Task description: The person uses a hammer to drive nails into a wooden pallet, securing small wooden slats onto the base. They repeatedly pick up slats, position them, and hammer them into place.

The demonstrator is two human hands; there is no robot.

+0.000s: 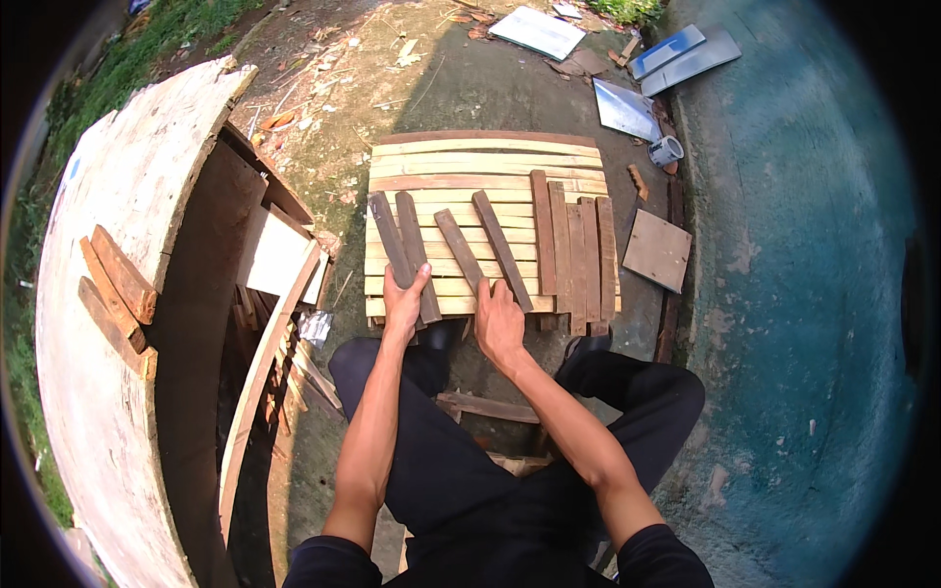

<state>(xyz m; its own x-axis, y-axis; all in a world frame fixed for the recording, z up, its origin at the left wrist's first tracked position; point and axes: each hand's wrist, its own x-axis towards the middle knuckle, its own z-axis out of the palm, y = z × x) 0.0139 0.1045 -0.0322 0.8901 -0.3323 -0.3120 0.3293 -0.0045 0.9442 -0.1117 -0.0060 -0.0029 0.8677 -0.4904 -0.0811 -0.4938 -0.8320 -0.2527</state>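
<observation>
A low slatted bamboo table [451, 183] stands before my knees, with several dark brown wooden strips lying on it. My left hand [402, 306] grips the near end of the leftmost wooden strip [389, 230]. A second strip [412, 230] lies right beside it, partly behind my thumb. My right hand [500, 321] is closed on the near end of a shorter, slanted strip [453, 237]; its fingertips are partly hidden. Another slanted strip [498, 240] lies just past my right fingers. At the table's right, a row of strips [575, 250] lies side by side, roughly parallel.
On the left, a large pale board [108, 225] carries several short wood pieces [120, 284], with scrap wood below it. A blue-green wall [804, 245] rises on the right. Near it are a square board [657, 250], a white can [666, 150] and flat panels [627, 110].
</observation>
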